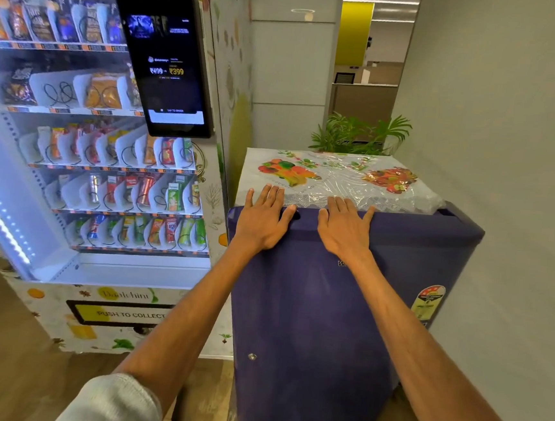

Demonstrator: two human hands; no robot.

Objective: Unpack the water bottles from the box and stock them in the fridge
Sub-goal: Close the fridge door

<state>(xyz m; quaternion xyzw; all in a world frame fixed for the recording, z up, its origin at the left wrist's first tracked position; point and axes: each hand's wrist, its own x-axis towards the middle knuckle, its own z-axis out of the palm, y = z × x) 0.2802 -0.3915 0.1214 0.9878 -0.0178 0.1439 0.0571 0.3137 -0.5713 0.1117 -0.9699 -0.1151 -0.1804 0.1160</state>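
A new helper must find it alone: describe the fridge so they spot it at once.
Start at the lit vending machine at the left of the view. Right beside it, before a plant, stands the fridge, with the left hand and right hand flat on its top edge. It alone is a low purple cabinet, capped with a fruit-print cloth.
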